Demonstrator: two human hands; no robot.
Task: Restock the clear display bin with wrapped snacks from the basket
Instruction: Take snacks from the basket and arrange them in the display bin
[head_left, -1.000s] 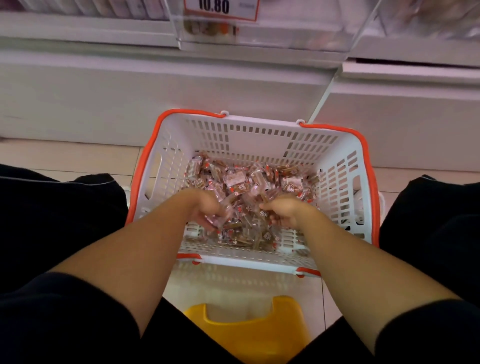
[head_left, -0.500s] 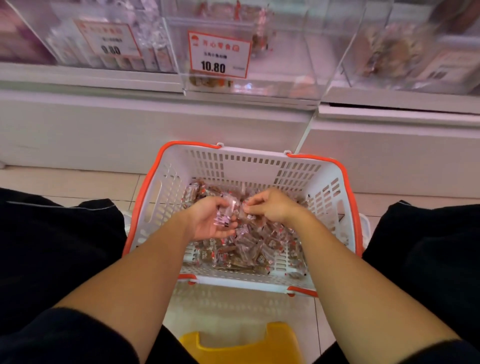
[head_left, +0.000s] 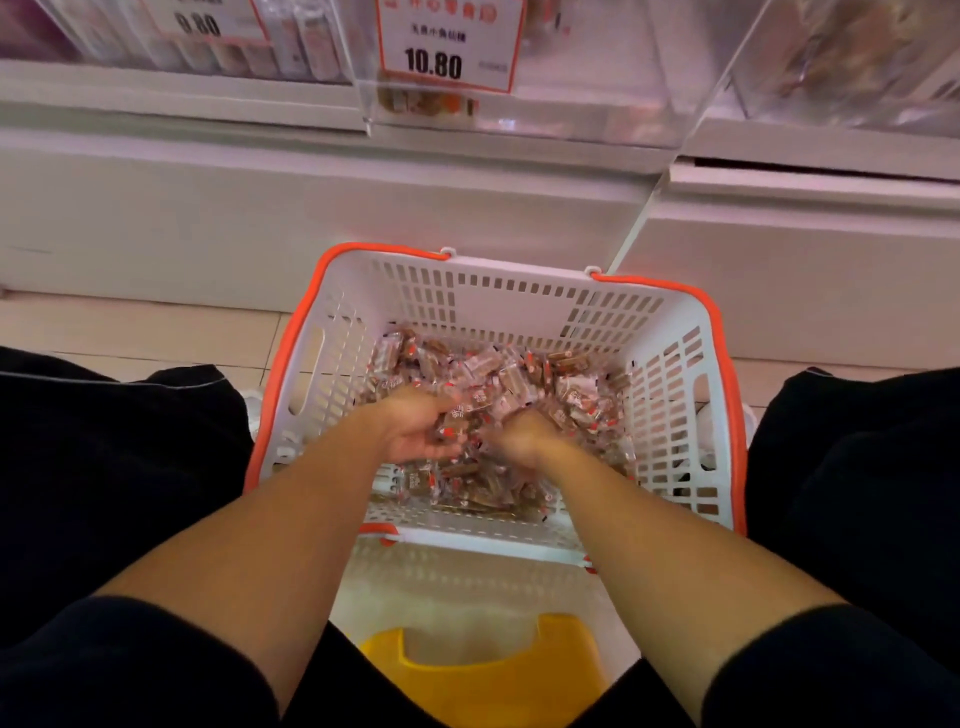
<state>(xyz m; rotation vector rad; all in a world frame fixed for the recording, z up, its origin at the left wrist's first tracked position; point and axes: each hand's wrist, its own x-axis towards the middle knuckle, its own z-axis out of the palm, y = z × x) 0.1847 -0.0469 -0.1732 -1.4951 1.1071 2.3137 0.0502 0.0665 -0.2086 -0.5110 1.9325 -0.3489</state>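
Note:
A white basket with an orange rim (head_left: 670, 395) stands on the floor between my knees. Its bottom is covered with several small clear-wrapped brown snacks (head_left: 524, 369). My left hand (head_left: 415, 431) is inside the basket, palm up, with its fingers curled round a bunch of wrapped snacks. Close beside it, my right hand (head_left: 522, 439) is down in the pile with its fingers bent into the snacks. The clear display bin (head_left: 582, 78) sits on the shelf above the basket, with a 10.80 price tag (head_left: 447, 47) on its front and a few snacks behind the tag.
White shelf fronts (head_left: 311, 218) run behind the basket. More clear bins (head_left: 841, 57) stand to the left and right of the tagged one. A yellow stool (head_left: 483, 670) is under me, and my dark-clothed knees flank the basket on the tiled floor.
Both hands lifted slightly with snacks half a second ago and are now back down in the pile, close together. The view has tilted up, then down, so the bins are partly cut off.

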